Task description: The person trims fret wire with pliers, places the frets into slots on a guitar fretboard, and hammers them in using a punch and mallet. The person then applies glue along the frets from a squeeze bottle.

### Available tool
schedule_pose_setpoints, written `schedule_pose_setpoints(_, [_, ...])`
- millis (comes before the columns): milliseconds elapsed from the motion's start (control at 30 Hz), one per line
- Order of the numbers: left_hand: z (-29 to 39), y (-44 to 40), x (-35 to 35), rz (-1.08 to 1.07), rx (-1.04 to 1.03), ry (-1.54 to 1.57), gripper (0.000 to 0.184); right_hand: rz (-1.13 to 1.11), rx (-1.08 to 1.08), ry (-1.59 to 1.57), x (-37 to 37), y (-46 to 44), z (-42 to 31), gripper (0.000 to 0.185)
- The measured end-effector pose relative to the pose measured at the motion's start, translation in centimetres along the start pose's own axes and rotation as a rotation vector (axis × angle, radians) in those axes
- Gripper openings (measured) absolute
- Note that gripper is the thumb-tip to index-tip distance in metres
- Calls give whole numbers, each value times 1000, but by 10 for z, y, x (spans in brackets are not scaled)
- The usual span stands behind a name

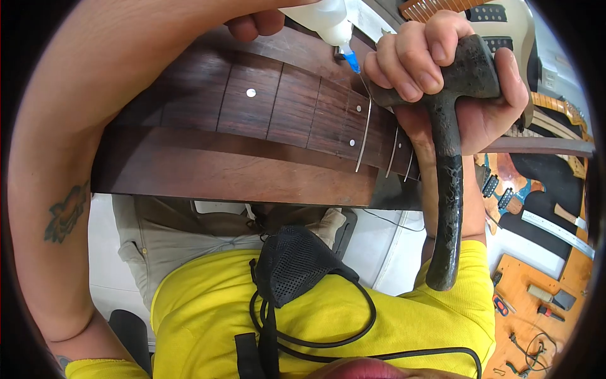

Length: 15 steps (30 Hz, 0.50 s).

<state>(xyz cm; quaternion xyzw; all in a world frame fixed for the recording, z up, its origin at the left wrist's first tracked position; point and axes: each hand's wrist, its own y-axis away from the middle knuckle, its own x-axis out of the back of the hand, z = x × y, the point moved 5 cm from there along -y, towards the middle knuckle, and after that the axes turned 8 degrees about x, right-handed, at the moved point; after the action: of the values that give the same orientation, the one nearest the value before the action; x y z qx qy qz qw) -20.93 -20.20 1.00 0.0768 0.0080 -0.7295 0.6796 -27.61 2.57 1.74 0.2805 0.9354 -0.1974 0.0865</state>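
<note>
My left hand (pixel 255 25) is closed at the top edge, mostly cut off, around a white squeeze bottle (pixel 325 22) with a blue needle tip (pixel 352 62). The needle points down at the fretboard (pixel 246 107), close to the upper end of a loose-ended fret wire (pixel 364 136). In my right hand (pixel 435 63) is a dark hammer (pixel 449 183), gripped by its head with the handle hanging toward me. My right fingers are just right of the needle. More fret wires (pixel 392 151) cross the board at the right. White dot inlays (pixel 251 93) mark the fretboard.
A brown wooden piece (pixel 240 161) runs along the fretboard's near side. Guitar bodies and necks stand at the right, including a white one (pixel 521 31). An orange tool board (pixel 536 328) holds tools and cables. A black mesh mask (pixel 300 265) hangs against my yellow shirt.
</note>
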Motion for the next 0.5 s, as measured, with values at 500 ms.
schedule_pose_setpoints(500, [-2,-6,-5,6,-61,-94,30,76,82,-84,3,5,-1,61])
